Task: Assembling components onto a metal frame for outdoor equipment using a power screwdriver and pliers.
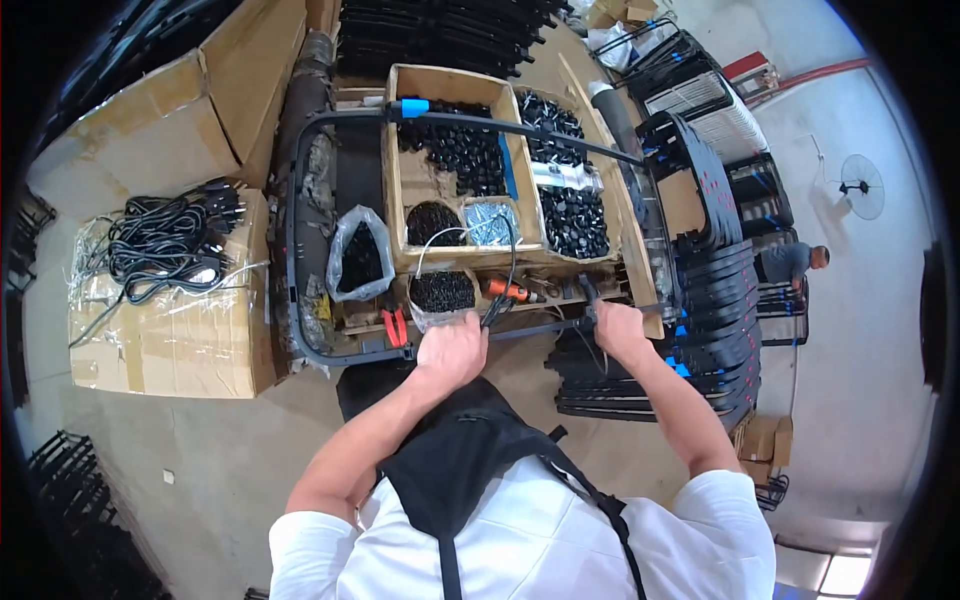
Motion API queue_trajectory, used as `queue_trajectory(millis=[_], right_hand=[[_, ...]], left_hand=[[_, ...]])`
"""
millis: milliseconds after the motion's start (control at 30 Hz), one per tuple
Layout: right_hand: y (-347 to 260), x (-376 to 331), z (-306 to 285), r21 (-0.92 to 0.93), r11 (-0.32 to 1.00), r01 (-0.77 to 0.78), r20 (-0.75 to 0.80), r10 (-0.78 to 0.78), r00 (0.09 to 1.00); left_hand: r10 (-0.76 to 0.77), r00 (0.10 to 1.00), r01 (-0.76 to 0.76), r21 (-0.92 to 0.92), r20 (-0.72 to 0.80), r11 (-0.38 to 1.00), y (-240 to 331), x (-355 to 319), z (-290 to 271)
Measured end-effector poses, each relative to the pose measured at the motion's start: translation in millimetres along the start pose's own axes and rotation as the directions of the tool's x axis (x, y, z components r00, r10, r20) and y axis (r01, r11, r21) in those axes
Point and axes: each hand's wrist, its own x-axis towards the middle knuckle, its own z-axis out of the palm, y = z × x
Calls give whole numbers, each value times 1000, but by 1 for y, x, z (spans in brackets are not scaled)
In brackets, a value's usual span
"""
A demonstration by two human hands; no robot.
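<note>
Left hand [452, 350] clamped on a black cable [497, 312], right hand [617, 330] gripping the curved black metal tube frame [296, 200], lying over cardboard boxes [400, 190] of small black plastic parts [460, 150]

Both hands sit on the near bar of a tube frame [300, 200] — left hand [452, 348] left of right hand [615, 328]. Behind them lie wooden trays [400, 180] with small parts in them. A bag [358, 255] stands left of the trays, pliers [394, 326] before it. Far left, cables [165, 245] lie on a carton [170, 340] — stacked panels [715, 290] stand right
</note>
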Motion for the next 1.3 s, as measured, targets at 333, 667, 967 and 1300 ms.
queue_trajectory(millis=[333, 667, 967, 1300], right_hand=[[9, -7, 27, -150, 988, 24, 222, 10, 975], [0, 0, 13, -20, 999, -29, 193, 32, 981], [2, -14, 41, -26, 996, -86, 92, 88, 992], [-1, -3, 28, 30, 1000, 8, 119, -12, 993]], left_hand=[[-20, 994, 34, -129, 108, 991, 3, 0, -9], [-9, 995, 16, -73, 102, 997, 3, 0, -6], [10, 995, -2, -77, 104, 997, 2, -3, -4], [-18, 987, 33, -93, 161, 995, 11, -5, -20]])
